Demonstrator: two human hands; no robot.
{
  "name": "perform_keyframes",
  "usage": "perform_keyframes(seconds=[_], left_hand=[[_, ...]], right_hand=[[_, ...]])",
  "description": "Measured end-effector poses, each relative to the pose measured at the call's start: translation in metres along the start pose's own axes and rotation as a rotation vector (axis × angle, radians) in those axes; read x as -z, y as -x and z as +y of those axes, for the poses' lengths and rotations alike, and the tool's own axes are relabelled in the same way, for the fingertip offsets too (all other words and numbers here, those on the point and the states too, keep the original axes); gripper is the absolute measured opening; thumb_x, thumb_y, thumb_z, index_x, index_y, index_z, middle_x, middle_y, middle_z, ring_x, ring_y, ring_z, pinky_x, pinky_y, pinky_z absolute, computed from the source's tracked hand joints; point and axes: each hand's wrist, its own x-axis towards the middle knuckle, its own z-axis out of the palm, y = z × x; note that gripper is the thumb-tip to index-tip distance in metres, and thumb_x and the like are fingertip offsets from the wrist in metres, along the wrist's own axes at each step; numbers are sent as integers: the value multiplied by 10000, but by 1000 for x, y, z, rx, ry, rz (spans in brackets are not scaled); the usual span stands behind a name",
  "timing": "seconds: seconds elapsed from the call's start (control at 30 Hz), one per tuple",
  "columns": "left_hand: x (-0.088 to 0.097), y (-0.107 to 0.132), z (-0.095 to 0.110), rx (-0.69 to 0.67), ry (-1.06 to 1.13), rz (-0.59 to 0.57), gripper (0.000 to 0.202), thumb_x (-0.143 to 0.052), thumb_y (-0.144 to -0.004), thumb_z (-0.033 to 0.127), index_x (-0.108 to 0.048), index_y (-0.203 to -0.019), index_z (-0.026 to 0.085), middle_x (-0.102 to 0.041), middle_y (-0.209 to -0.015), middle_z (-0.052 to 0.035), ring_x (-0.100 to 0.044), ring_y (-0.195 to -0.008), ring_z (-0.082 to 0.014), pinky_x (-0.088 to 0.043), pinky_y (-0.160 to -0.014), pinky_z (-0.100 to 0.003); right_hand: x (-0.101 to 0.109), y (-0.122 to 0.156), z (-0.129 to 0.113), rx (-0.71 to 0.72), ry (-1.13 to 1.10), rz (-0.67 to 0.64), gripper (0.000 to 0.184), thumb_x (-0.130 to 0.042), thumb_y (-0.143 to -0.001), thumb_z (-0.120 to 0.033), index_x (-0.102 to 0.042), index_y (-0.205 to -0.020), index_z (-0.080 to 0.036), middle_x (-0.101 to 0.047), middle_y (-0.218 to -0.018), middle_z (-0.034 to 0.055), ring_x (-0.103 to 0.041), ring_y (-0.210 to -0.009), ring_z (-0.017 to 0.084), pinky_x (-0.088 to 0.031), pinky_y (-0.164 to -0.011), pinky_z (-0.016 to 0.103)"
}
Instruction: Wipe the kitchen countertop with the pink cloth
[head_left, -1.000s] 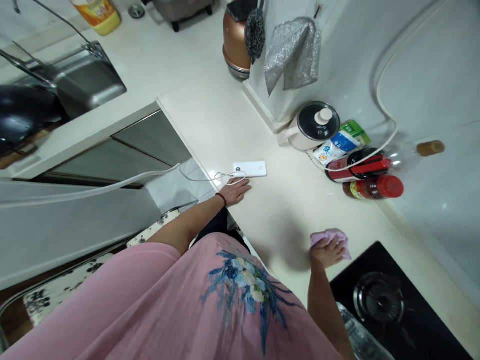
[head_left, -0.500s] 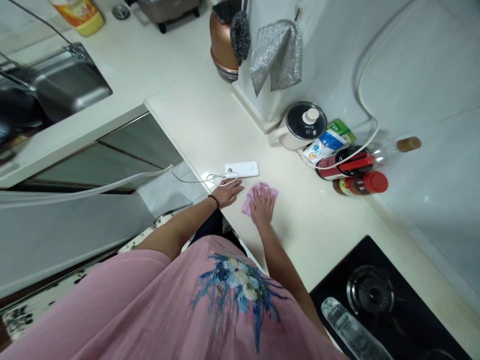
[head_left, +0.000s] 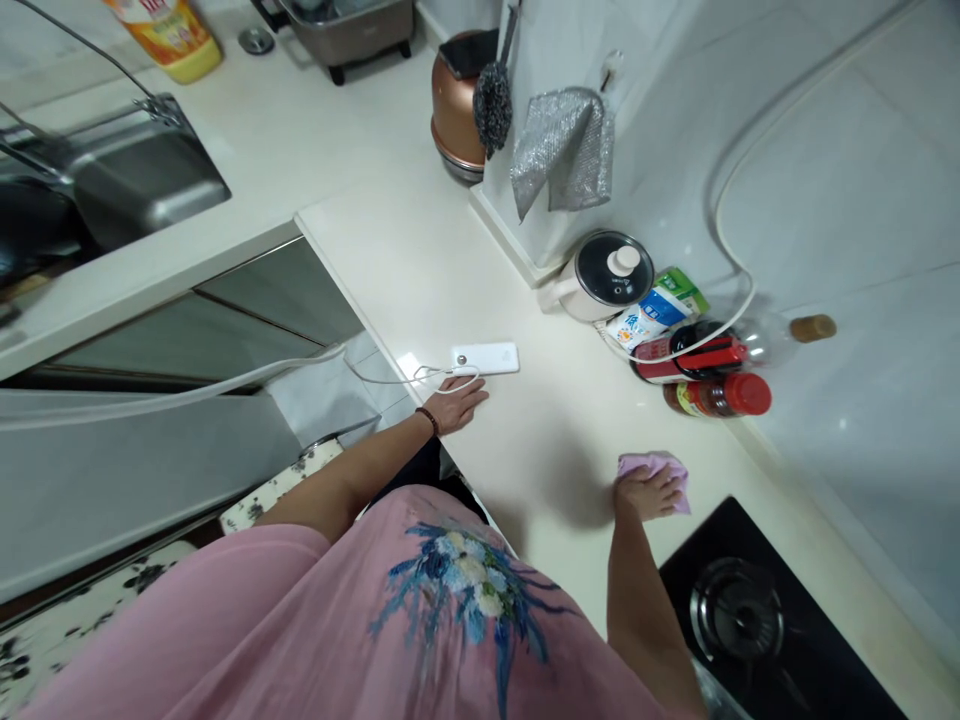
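My right hand (head_left: 646,492) presses a pink cloth (head_left: 660,468) flat on the cream countertop (head_left: 540,430), close to the corner of the black gas hob (head_left: 757,620). My left hand (head_left: 459,402) rests palm down, fingers stretched out, at the counter's front edge. Just beyond its fingertips lie a white power bank (head_left: 485,358) and its thin white cable (head_left: 442,378).
Sauce bottles (head_left: 712,375), a carton (head_left: 652,315) and a small lidded pot (head_left: 596,275) stand against the wall. A copper pot (head_left: 454,120), a silver cloth (head_left: 562,145) and a scrubber (head_left: 491,105) are further back. A steel sink (head_left: 127,180) lies far left.
My right hand swept the pink cloth left to beside the left hand, then back right to the hob's corner. The left hand stayed put.
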Motion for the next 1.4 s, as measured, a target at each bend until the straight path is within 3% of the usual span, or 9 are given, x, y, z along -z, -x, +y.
perform_keyframes(seconds=[0.1, 0.37, 0.53, 0.63, 0.77, 0.97, 1.13, 1.27, 1.4], left_hand=[[1, 0, 2, 5, -1, 3, 481, -476, -1022, 247, -650, -1470, 225, -585, -1566, -129, -473, -1499, -310, -343, -1252, -533], [7, 0, 7, 18, -43, -17, 491, -496, -1017, 233, -639, -1486, 237, -588, -1568, -123, -478, -1504, -309, -362, -1240, -506], [6, 1, 6, 14, -45, -25, 493, -499, -1018, 234, -638, -1491, 239, -584, -1573, -128, -497, -1492, -305, -361, -1243, -510], [6, 1, 5, 16, -44, -30, 500, -497, -1016, 233, -634, -1496, 241, -584, -1573, -127, -502, -1487, -308, -367, -1239, -518], [6, 2, 4, 13, -24, -29, 509, -501, -1005, 226, -631, -1497, 246, -581, -1574, -126, -489, -1495, -311, -360, -1243, -528], [4, 2, 0, -6, 17, -15, 527, -498, -976, 222, -633, -1486, 222, -569, -1579, -141, -477, -1497, -316, -350, -1245, -559], [5, 0, -1, -15, 14, -14, 515, -490, -971, 235, -646, -1461, 210, -583, -1558, -145, -477, -1494, -326, -364, -1235, -567], [7, 0, -1, -9, 13, -25, 522, -483, -975, 245, -638, -1473, 219, -582, -1559, -139, -467, -1502, -330, -363, -1239, -570], [7, -1, -2, -8, 14, -29, 531, -475, -979, 253, -626, -1488, 230, -575, -1566, -136, -459, -1507, -336, -350, -1244, -587]], right_hand=[[-12, -20, -54, -18, -6, -20, 709, -234, -1061, -507, -384, -1669, -175, -355, -1700, 284, -339, -1566, 462, -290, -1171, 800], [-39, 0, -264, 488, -129, -208, 669, -242, -1077, -461, -406, -1656, -169, -321, -1733, 226, -231, -1604, 427, -238, -1221, 745], [-42, 13, -319, 714, -115, -319, 642, -266, -1083, -441, -378, -1672, -211, -282, -1765, 153, -159, -1623, 374, -175, -1270, 696], [-39, 7, -307, 827, -77, -340, 623, -296, -1082, -445, -387, -1668, -253, -308, -1764, 105, -169, -1623, 329, -179, -1293, 635], [-31, -15, -244, 822, -48, -287, 606, -320, -1079, -442, -426, -1648, -262, -376, -1733, 106, -220, -1615, 310, -215, -1289, 607], [0, -35, -65, 409, 35, -157, 666, -262, -1079, -480, -408, -1657, -182, -392, -1704, 213, -292, -1598, 357, -288, -1244, 643], [29, 5, 54, 46, 44, -64, 697, -263, -1060, -494, -406, -1658, -165, -389, -1693, 259, -346, -1583, 403, -314, -1220, 698], [27, 42, 49, -55, 4, 27, 728, -246, -1054, -489, -404, -1652, -104, -371, -1683, 309, -329, -1578, 450, -281, -1206, 754], [12, 63, -23, 89, -26, -31, 688, -257, -1064, -461, -404, -1658, -148, -376, -1690, 282, -325, -1574, 436, -278, -1189, 778]])
